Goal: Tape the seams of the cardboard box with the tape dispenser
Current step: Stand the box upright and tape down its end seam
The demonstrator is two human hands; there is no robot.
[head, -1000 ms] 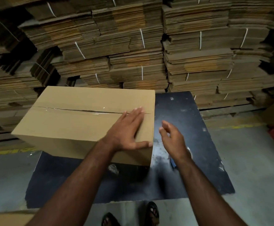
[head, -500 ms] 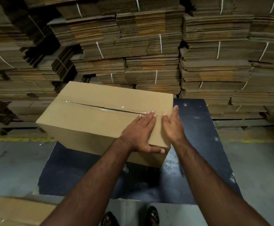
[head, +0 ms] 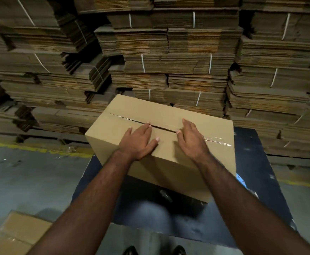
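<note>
A closed brown cardboard box [head: 141, 111] stands on a dark table [head: 257, 162], turned at an angle. Clear tape [head: 216, 141] runs along its top centre seam, which gapes a little in the middle. My left hand [head: 138, 142] lies flat on the near flap with fingers spread, fingertips at the seam. My right hand [head: 192, 139] rests flat on the top just to the right, across the taped seam. Neither hand holds anything. A small blue object [head: 240, 178], perhaps part of the tape dispenser, peeks out by the box's right side.
Tall stacks of flattened, strapped cardboard [head: 168, 57] wall off the far side. Another cardboard box [head: 16, 234] sits at the lower left on the grey concrete floor [head: 30, 177]. A yellow floor line [head: 30, 149] runs behind the table. My feet [head: 130, 251] show at the bottom.
Both hands slid leftward along the box top from its right end to the middle of the seam. The right hand came from off the box onto it. The view shifted.
</note>
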